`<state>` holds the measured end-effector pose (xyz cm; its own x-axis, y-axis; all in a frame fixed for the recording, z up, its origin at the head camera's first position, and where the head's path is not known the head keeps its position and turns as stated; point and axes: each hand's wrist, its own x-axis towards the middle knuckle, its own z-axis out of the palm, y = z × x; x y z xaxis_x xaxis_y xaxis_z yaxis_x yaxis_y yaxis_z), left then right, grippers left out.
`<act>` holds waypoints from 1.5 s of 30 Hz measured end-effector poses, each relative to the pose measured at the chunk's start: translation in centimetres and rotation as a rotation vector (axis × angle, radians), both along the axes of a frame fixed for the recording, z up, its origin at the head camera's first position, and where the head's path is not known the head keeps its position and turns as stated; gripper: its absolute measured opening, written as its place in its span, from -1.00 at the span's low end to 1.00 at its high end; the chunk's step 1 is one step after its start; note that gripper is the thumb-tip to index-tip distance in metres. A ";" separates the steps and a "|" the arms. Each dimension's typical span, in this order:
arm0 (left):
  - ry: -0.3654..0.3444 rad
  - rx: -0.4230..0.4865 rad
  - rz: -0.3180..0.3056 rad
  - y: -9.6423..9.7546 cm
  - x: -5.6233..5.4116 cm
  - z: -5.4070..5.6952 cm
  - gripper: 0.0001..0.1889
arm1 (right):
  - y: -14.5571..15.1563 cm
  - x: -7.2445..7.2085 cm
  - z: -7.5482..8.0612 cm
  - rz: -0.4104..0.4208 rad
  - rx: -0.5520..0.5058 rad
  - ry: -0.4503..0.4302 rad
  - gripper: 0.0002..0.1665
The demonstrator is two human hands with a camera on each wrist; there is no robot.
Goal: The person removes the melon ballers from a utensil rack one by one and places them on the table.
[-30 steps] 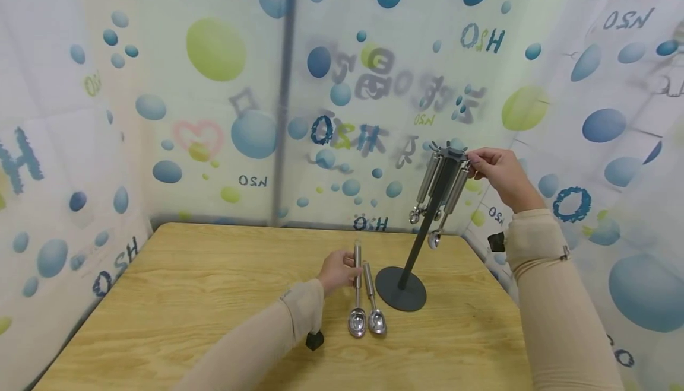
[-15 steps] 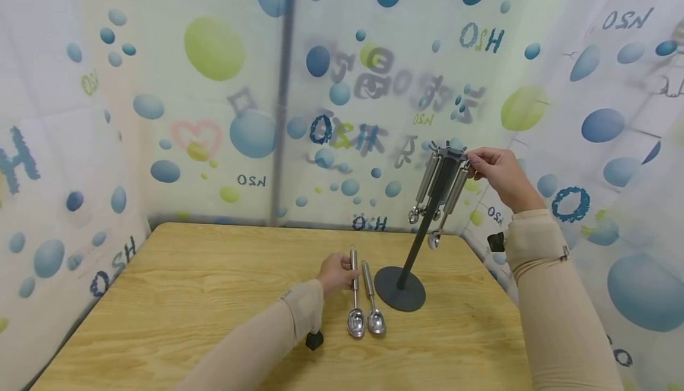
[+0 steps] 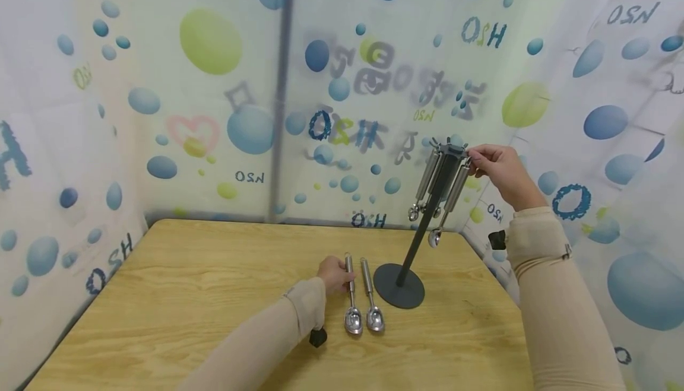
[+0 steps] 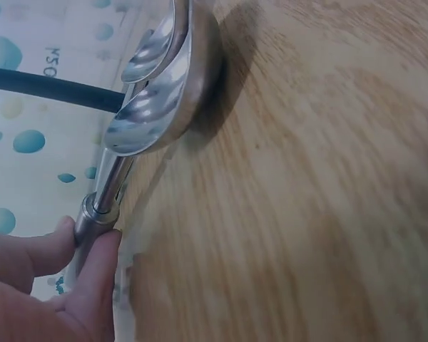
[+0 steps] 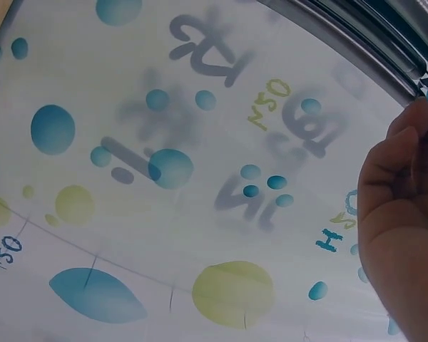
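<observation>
In the head view my left hand (image 3: 334,275) pinches the handle of a metal ice cream scoop (image 3: 353,321), its bowl toward me at the table. The left wrist view shows thumb and finger on that scoop's handle (image 4: 94,217). Just to its right lies a second ice cream scoop (image 3: 375,318), roughly parallel and apart. A dark grey stand (image 3: 422,237) with a round base rises to the right, and metal utensils hang from its hooked top. My right hand (image 3: 498,170) pinches the upper end of a hanging scoop (image 3: 454,192) at a hook; the fingertips are partly cut off in the right wrist view.
A smaller-bowled utensil (image 3: 426,180) hangs on the stand's left side, others partly hidden behind the post. The wooden table (image 3: 224,284) ends at a patterned curtain (image 3: 214,112) at the back and sides.
The left hand has moved its scoop's handle end slightly left and lower, widening the gap to the second scoop. The right hand stays at the stand's top. The head view has shifted a little.
</observation>
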<state>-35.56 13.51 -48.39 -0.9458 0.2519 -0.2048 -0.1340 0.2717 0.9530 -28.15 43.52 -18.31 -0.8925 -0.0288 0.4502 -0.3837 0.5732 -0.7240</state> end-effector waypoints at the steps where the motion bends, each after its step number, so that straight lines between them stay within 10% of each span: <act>1: -0.003 -0.013 0.011 0.0 0.0 0.0 -0.79 | 0.1 0.0 0.0 -0.002 0.001 -0.002 -0.77; 12: 0.105 -0.109 -0.007 -0.1 0.9 -0.5 -0.89 | 0.2 -0.3 -0.3 0.018 -0.043 0.009 -0.78; 45: 0.119 -0.197 -0.052 0.3 0.1 0.1 -0.86 | -0.2 -0.2 -0.3 0.025 -0.077 0.028 -0.77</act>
